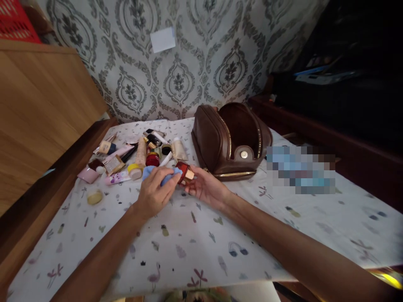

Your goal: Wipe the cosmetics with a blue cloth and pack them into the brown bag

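My left hand (156, 187) is closed around a light blue cloth (150, 171) and presses it to a small dark red bottle (181, 169) with a gold-coloured cap (189, 175). The bottle's other end rests in the fingers of my right hand (206, 184), just above the table. Part of the bottle is hidden by the cloth and fingers. Right behind my right hand stands a brown leather bag (209, 140), its zipped top gaping. To the left lie several cosmetics, among them a red jar (153, 159), a cream tube (179, 149) and a yellow-lidded jar (135, 171).
A patterned white cloth (176, 251) covers the table. A round yellowish jar or lid (95, 197) lies apart at front left. Wooden furniture (44, 105) borders the left side, papered wall (179, 79) the back. A blurred-out patch covers something right of the bag.
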Motion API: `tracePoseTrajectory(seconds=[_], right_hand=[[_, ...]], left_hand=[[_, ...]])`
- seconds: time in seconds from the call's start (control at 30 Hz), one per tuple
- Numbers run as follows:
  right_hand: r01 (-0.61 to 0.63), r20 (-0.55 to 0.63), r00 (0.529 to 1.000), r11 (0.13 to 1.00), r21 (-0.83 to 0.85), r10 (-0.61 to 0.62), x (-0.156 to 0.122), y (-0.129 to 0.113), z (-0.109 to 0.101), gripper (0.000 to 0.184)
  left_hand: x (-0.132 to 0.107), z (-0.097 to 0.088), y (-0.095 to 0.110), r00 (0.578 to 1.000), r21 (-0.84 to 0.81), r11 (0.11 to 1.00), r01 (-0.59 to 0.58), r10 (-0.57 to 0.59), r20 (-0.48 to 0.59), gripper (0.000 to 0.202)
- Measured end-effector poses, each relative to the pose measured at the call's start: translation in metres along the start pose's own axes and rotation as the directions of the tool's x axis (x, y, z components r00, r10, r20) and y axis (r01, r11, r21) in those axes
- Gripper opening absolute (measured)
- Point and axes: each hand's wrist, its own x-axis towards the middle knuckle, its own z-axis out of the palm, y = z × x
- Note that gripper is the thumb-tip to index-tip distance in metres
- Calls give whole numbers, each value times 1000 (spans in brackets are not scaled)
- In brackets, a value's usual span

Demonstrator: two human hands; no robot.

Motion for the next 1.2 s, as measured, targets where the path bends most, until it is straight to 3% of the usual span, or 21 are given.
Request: tracePoseTrajectory(seconds=[0.17,0.33,0.43,0.67,0.8,0.9,0.93,1.03,1.1,1.17,1.2], right_hand=[[8,76,997,983,181,-22,-1,2,-2,28],[-131,217,973,964,233,80,1,0,-12,44],[-170,304,949,951,257,87,3,1,-17,43],[-173,385,920,959,223,76,6,5,-24,41],[-158,414,908,966,206,60,6,5,-24,41],[-132,420,906,974,184,43,5,5,-23,41],[-122,414,910,976,179,38,4,5,-23,42],[-79,340,940,980,182,13,3,4,-20,38],[-33,247,969,981,194,-16,3,4,-17,31],[30,168,984,980,199,-64,1,4,-13,24],[60,145,985,980,192,-89,1,4,-11,22]], left_hand=[[0,1,3,998,1,998,-57,57,-36,21],[-1,2,0,996,-11,997,-71,70,-48,18],[-1,2,-1,996,-48,996,-70,67,-56,17],[-2,0,2,993,-258,962,93,-107,-40,22],[-2,1,5,961,-328,912,248,-273,-34,17],[0,2,6,872,-433,774,461,-485,61,10],[0,2,7,813,-473,685,554,-568,130,7],[3,3,6,571,-567,308,764,-733,370,10],[3,3,4,447,-610,75,789,-751,486,21],[3,5,1,389,-637,-62,768,-745,541,29],[2,6,-1,381,-649,-86,756,-749,543,31]])
